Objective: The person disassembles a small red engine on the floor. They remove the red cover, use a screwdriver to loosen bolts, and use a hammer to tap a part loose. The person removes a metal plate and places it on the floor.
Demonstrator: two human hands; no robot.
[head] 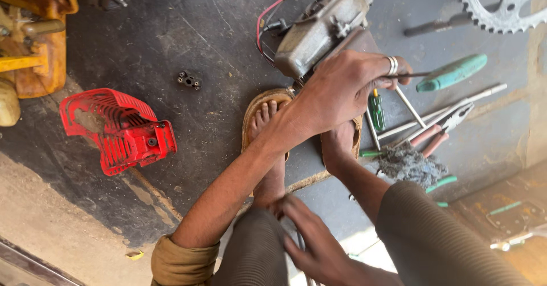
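My left hand [342,89], a ring on one finger, reaches from the lower left across my sandalled feet [266,120]. It grips the thin metal shaft of a teal-handled screwdriver [453,72], whose handle points right. The hand is just below a grey metal engine part [322,29] with red and black wires [263,26]. Lower down, my right hand [316,243] lies by my knee with its fingers spread. A thin dark cable runs under its palm.
A red plastic engine cover [117,129] lies at the left, a yellow machine [28,41] at the far left. Red-handled pliers [444,127], a small green screwdriver [376,109], metal rods [439,112] and a grey rag [411,164] lie right; a sprocket [501,3] top right.
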